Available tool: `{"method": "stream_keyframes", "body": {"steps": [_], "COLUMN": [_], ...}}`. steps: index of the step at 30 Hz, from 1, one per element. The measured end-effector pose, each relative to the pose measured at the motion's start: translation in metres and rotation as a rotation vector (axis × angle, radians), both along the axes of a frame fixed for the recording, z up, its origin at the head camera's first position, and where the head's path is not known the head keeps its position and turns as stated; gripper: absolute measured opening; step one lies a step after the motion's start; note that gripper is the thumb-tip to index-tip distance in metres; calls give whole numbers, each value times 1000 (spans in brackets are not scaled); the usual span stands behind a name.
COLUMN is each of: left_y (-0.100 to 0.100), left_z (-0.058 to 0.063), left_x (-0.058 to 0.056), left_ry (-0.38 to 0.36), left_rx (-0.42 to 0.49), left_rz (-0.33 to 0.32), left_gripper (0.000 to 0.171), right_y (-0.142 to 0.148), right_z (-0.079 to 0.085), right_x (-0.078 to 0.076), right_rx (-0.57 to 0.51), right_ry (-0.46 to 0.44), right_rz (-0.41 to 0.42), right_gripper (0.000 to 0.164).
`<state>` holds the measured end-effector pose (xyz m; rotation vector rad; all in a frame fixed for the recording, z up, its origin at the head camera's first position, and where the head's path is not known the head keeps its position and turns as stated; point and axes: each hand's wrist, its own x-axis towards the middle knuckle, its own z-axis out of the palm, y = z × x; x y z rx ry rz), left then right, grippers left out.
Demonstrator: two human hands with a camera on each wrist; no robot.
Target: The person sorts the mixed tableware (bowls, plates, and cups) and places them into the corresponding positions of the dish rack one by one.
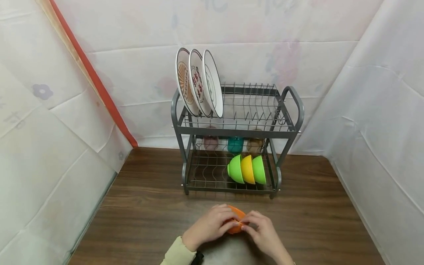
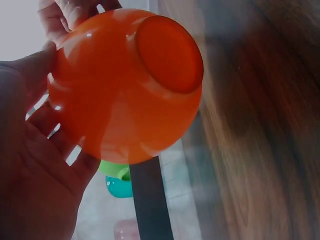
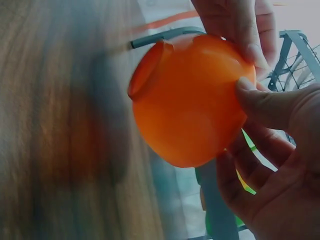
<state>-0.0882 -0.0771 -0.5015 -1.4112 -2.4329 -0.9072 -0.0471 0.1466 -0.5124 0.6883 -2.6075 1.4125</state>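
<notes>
Both hands hold an orange bowl in front of the rack, over the near part of the table. My left hand grips the rim from the left side, thumb and fingers curled over it. From the right, my right hand pinches the same rim between thumb and fingers. In the left wrist view the bowl shows its rounded outside and ring-shaped base. The right wrist view has the bowl's base turned toward the wooden table, while the inside is hidden there.
A grey two-tier dish rack stands behind the hands. Three plates lean upright at its upper left. Two green bowls with a yellow bowl between them sit below, before several coloured cups. White cloth surrounds the wooden table.
</notes>
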Motion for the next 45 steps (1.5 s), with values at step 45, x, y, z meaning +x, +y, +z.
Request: {"method": "stream_keyframes", "body": {"steps": [45], "left_y": [11], "left_z": [61], "left_x": [-123], "left_ry": [478], "left_rx": [-516], "left_rz": [18], "left_gripper": [23], "right_y": [20], "right_z": [-13], "right_x": [3], "right_rx": [-76], "right_ry": [-71], "right_rz": [-365], "right_gripper": [25]}}
